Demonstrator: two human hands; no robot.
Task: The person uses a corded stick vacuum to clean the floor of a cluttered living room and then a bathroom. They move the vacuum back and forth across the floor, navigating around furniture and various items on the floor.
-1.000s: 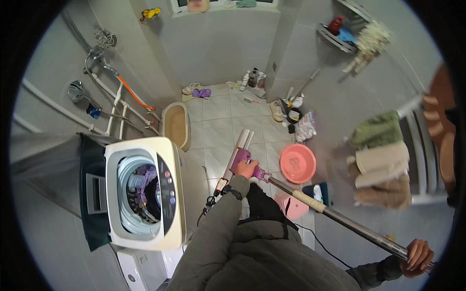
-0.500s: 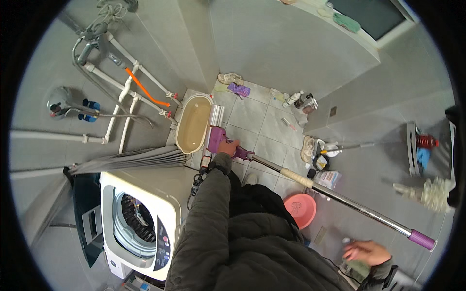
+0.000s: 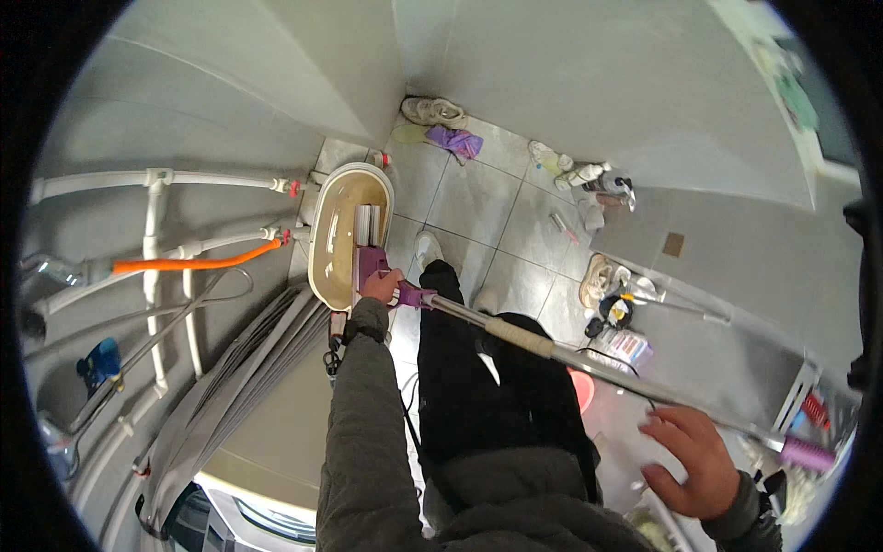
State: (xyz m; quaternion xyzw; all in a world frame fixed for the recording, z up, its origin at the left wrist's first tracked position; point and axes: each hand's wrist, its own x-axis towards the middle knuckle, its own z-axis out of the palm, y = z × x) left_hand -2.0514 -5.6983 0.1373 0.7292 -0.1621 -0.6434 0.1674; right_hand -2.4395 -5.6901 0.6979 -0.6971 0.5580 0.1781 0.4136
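My left hand (image 3: 380, 286) is wrapped round the purple lever part of a squeeze mop (image 3: 598, 364), near its head. The mop's purple and silver head reaches over a beige oval tub (image 3: 338, 221), partly inside its rim; whether it touches the bottom I cannot tell. From there the metal pole, with a beige sleeve midway, slants across my body to a purple end grip at the lower right. My right hand (image 3: 692, 460) holds nothing. Its fingers are spread, just on the near side of the pole and short of the end grip.
White pipes (image 3: 154, 248) and an orange hose (image 3: 198, 257) run along the left wall. A gathered grey curtain (image 3: 244, 382) hangs beside the washing machine (image 3: 267, 451). Shoes (image 3: 434, 112), bottles (image 3: 584, 176) and a pink basin (image 3: 581, 391) stand on the tiles.
The mop head has moved from beside the tub to over it, in my left hand. My right hand has come up closer to the pole, fingers spreading. The view has turned and shifted.
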